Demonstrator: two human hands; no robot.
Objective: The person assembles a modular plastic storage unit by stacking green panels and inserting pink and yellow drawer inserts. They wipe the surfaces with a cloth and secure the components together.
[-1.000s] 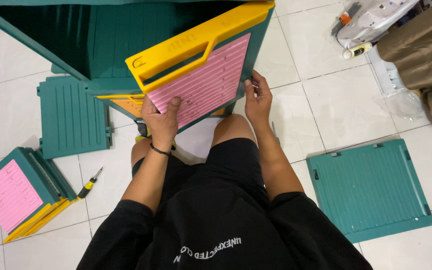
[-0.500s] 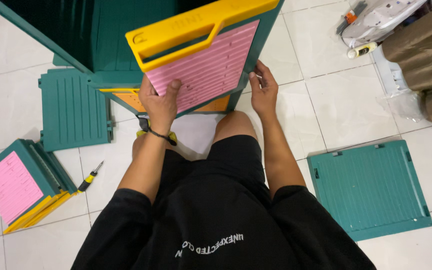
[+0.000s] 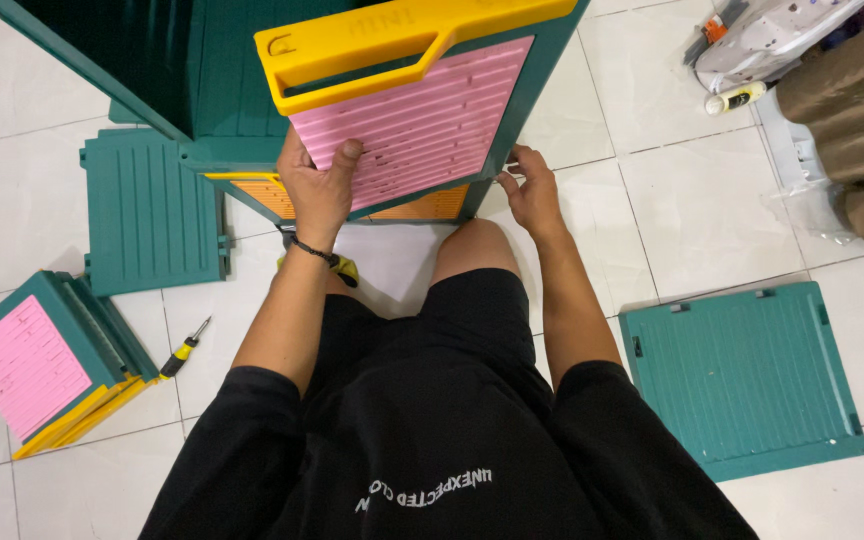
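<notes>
Pink ribbed drawer front (image 3: 422, 120) with its yellow moulded handle (image 3: 392, 45) sits tilted in the teal plastic cabinet (image 3: 182, 70) above my knees — my left hand (image 3: 317, 185) presses its lower edge, fingers curled, thumb on the ribs — my right hand (image 3: 530, 190) touches the cabinet's corner, fingers loosely bent.

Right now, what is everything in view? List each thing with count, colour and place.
drawer front: 1, pink with yellow handle, top centre, on the cabinet
cabinet frame: 1, teal, top left
loose panels: 2, teal, left and lower right on the floor
stacked drawers: several, teal, pink and yellow, far left
screwdriver: 1, yellow and black, floor left
bottle: 1, white and yellow, top right
floor tiles: white
left hand: on the pink front
right hand: at the cabinet's lower edge
</notes>
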